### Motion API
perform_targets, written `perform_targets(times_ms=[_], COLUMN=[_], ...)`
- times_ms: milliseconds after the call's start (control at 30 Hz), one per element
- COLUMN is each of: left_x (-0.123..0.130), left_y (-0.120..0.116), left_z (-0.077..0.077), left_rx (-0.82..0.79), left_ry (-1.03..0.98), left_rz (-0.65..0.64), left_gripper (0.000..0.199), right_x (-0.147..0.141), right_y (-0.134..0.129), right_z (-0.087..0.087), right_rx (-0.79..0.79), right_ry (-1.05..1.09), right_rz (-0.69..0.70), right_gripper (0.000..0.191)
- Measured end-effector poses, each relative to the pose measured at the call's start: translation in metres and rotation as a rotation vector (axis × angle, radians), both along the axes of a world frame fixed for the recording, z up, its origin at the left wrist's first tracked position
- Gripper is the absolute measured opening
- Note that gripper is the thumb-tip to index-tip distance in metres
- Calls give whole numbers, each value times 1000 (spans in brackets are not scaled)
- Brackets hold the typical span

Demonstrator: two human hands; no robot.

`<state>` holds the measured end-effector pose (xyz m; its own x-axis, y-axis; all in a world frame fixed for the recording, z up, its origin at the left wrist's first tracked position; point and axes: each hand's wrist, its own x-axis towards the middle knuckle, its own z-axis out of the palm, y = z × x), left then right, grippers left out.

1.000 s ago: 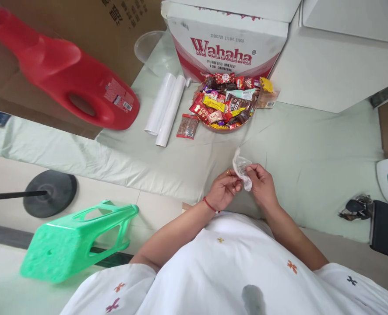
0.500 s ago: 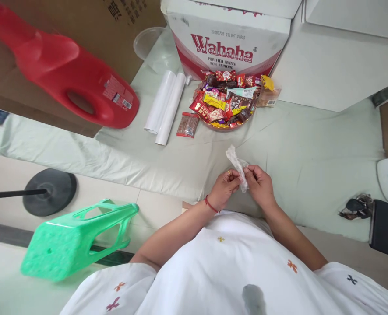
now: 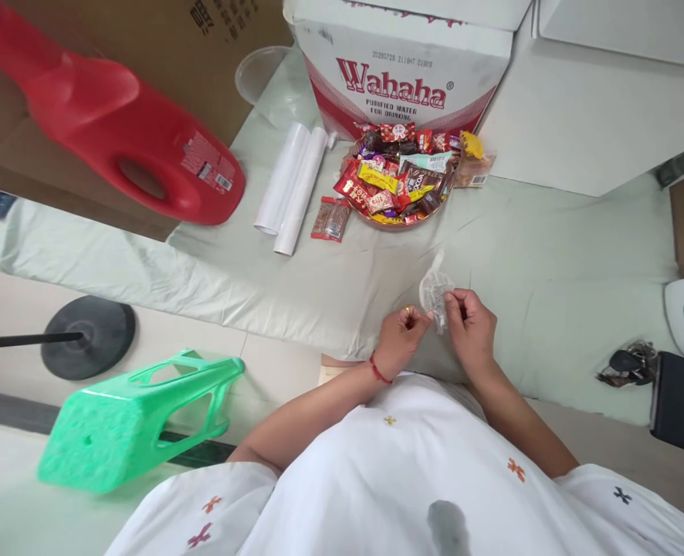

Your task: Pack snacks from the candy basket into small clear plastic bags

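Note:
A crumpled, see-through plastic piece hangs between my hands over the pale green cloth. My left hand, with a ring and a red string bracelet, pinches its lower left edge between thumb and finger. On the other side, my right hand grips its right edge between thumb and fingers. Beyond the hands stands a round bowl heaped with wrapped sweets. A small reddish packet lies left of the bowl.
Two white rolls and a red bottle lie left of the bowl, a Wahaha box behind it. Keys and a black phone are at right. A green stool is at lower left.
The plastic piece has moved right and spread wider. My right hand has shifted right, and my left hand has turned slightly and moved a little right.

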<state>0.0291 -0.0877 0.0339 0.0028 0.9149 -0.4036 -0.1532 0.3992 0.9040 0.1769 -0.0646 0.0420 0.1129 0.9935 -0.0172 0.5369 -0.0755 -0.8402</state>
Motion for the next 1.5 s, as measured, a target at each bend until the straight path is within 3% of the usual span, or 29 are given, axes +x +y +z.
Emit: perform_targets(times_ms=[100, 200, 367, 600, 700, 767, 900, 1000, 1100, 1300, 1500], left_x=[7, 8, 4, -9, -17, -17, -4, 6, 6, -9, -17], left_y=[-1, -1, -2, -2, 0, 1, 4, 7, 8, 2, -5], left_z=[3, 3, -3, -11, -12, -10, 1, 5, 0, -8, -8], left_rx=[-17, -19, 0, -45, -69, -78, -6, 49, 10, -13, 90], left_ry=[-36, -126, -220, -173, -152, -140, -40, 40, 3, -20, 247], left_rz=[-54, -103, -85, -38, 27, 30, -65, -158, -169, -136, -121], left_gripper=[46, 48, 45, 41, 42, 45, 52, 50, 48, 49, 54], right_x=[-6, -9, -9, -3, 7, 12, 7, -1, 0, 13, 12], right_y=[-4, -5, -7, -5, -2, -2, -9, -14, -13, -1, -5], right_z=[3, 2, -7, -12, -9, -5, 4, 8, 6, 1, 5], right_rx=[12, -62, -161, -134, -93, -38, 122, 161, 72, -213, -300], right_ry=[28, 189, 446, 521, 473, 346, 51, 4, 134, 638, 756], right_rz=[-2, -16, -76, -153, -225, -191, -35, 5, -58, -269, -266], right_gripper=[28, 28, 31, 31, 32, 31, 25, 25, 27, 34, 36])
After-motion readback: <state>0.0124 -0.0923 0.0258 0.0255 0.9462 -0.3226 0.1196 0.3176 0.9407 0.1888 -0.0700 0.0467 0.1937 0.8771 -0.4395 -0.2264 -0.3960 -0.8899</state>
